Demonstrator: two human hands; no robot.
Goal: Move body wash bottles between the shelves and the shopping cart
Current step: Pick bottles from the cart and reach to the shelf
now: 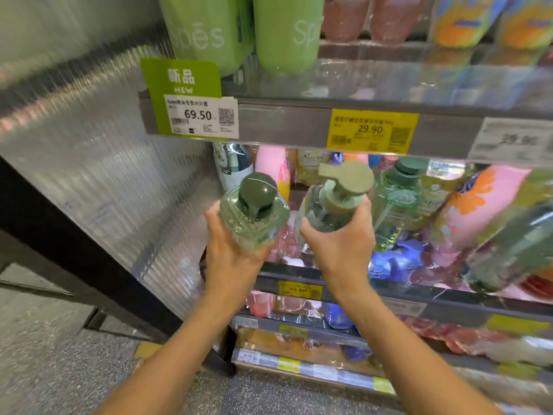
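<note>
My left hand (230, 250) grips a clear green body wash bottle (254, 220) with a dark green pump cap. My right hand (341, 244) grips a second clear bottle (326, 211) whose pump head is pale green. I hold both bottles side by side in front of the middle shelf (344, 290), just under the upper shelf's price rail (287, 124). More body wash bottles stand on that middle shelf behind them, among them a green one with a dark cap (398, 202). No shopping cart is in view.
Tall light green bottles (287, 34) stand on the upper shelf. Pink and orange bottles (478, 205) fill the right of the middle shelf. Lower shelves (299, 327) hold pink and blue packs. A ribbed translucent side panel (119, 175) bounds the left, with speckled floor (59, 369) below.
</note>
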